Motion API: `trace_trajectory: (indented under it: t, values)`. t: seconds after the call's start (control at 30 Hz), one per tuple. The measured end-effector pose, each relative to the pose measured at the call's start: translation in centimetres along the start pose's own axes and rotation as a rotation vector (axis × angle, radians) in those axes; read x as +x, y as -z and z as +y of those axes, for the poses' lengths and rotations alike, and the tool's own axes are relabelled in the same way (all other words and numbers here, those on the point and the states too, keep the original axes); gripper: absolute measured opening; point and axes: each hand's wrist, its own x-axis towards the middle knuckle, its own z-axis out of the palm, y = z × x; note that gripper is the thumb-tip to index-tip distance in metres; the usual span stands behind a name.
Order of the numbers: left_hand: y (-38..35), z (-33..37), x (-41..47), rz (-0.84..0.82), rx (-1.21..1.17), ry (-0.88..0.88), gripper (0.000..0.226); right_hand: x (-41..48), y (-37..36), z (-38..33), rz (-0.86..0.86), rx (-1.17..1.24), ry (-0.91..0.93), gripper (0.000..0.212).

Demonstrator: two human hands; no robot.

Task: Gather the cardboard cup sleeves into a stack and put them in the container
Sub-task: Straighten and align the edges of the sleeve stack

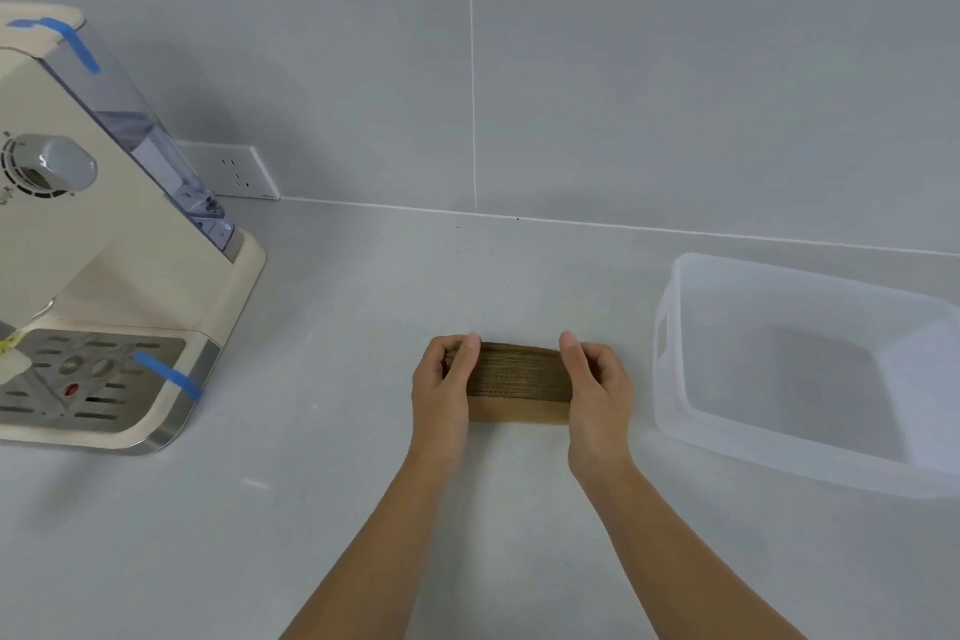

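A stack of brown cardboard cup sleeves (517,379) stands on edge on the grey counter, near the middle of the view. My left hand (447,385) grips its left end and my right hand (597,390) grips its right end, thumbs over the top. The sleeves are pressed together between both palms. A translucent white plastic container (670,359) sits to the right of the stack, with nothing visible inside it.
A cream coffee machine (104,234) with blue tape strips and a metal drip tray stands at the left. A wall socket (234,172) sits behind it. The grey tiled wall runs along the back of the counter (337,483).
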Motion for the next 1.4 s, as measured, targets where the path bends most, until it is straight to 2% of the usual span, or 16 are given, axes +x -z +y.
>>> trace_trajectory:
  t: [0.1, 0.3, 0.47, 0.77, 0.97, 1.17, 1.4]
  values:
    - [-0.2, -0.1, 0.2, -0.006, 0.048, 0.004, 0.02, 0.3, -0.2, 0.2, 0.004, -0.04, 0.001, 0.016]
    - [-0.4, 0.9, 0.2, -0.048, -0.004, 0.058, 0.02, 0.7, -0.2, -0.2, -0.117, 0.023, -0.003, 0.016]
    - [-0.3, 2.4, -0.1, -0.033, -0.086, 0.001, 0.022, 0.6, -0.2, -1.7, -0.145, 0.076, 0.099, 0.017]
    - [-0.4, 0.3, -0.7, -0.045, 0.023, 0.068, 0.022, 0.3, 0.5, 0.6, -0.089, 0.04, 0.023, 0.016]
    - [-1.2, 0.8, -0.5, 0.018, 0.104, 0.107, 0.028, 0.5, -0.4, -0.2, 0.003, 0.031, -0.052, 0.029]
    - [-1.3, 2.0, -0.3, 0.048, 0.067, 0.006, 0.026, -0.1, 0.0, -0.8, 0.002, 0.029, 0.07, 0.029]
    - [-1.2, -0.2, -0.8, 0.059, 0.065, 0.015, 0.025, -0.1, 0.2, 0.6, 0.009, 0.009, 0.028, 0.031]
